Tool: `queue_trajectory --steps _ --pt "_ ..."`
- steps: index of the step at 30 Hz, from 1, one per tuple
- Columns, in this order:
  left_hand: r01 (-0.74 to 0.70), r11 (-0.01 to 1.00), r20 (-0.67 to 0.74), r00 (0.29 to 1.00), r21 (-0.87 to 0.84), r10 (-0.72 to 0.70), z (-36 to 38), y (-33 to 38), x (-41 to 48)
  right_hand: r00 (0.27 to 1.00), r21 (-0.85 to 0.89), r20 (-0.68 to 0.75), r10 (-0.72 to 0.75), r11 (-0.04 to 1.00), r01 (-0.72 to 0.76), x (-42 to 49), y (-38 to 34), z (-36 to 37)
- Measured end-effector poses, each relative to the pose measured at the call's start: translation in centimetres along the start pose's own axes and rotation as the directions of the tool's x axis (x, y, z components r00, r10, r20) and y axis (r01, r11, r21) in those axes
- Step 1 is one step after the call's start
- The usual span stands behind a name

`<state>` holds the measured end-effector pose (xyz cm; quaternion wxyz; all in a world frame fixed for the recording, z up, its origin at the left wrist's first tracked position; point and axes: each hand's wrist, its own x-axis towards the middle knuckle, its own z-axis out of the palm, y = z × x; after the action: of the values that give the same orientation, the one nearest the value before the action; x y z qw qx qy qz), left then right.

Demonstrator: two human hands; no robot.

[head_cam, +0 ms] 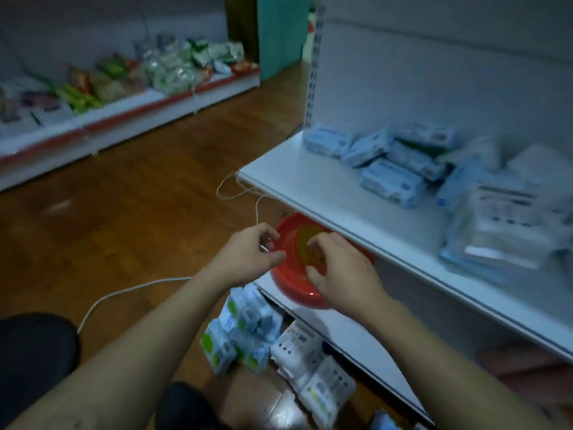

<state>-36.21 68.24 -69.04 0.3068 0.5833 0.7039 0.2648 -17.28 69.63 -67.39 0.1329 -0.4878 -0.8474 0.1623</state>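
Low on a white metal shelf [341,332], a round red plastic basin [294,294] overhangs; left hand [251,252] pinches its rim, right hand [338,270] curls inside, hold unclear. Pulling may tip it.

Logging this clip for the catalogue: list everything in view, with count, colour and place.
round red plastic basin: one, red, under upper board
white metal shelf unit: one, white, right
blue-and-white plastic packets: many, on upper board
green-and-white and white packets: several, floor below basin
thin white cable: one, on brown wooden floor
far low shelf with mixed packets: one, white, red-edged, back left
left hand: one, at basin's rim, fingers curled
right hand: one, over basin, fingers curled
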Motion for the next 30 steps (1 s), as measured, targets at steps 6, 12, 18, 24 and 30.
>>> queue_trajectory --steps 6,12,18,24,30 --pt "-0.224 0.928 -0.041 0.968 0.298 0.247 0.5 10.3 -0.4 0.976 -0.030 -0.199 0.084 0.995 -0.092 -4.0 3.8 -9.0" --pt "-0.285 0.864 -0.021 0.946 0.416 0.323 2.1 15.1 1.5 0.956 -0.111 -0.259 0.138 0.979 -0.171 -4.2 7.1 -14.9" --pt "-0.173 0.866 -0.101 0.964 0.469 0.247 1.5 16.7 7.5 0.950 -0.184 -0.274 0.150 0.961 -0.205 0.2 10.1 -19.1" --pt "-0.179 0.881 -0.137 0.955 0.437 0.262 2.7 17.6 14.6 0.959 -0.378 -0.246 0.141 0.897 -0.229 8.1 12.3 -19.9" --pt "-0.305 0.831 -0.068 0.924 0.465 0.377 5.0 16.9 21.2 0.972 -0.619 -0.182 0.145 0.751 -0.228 13.2 15.4 -17.7"
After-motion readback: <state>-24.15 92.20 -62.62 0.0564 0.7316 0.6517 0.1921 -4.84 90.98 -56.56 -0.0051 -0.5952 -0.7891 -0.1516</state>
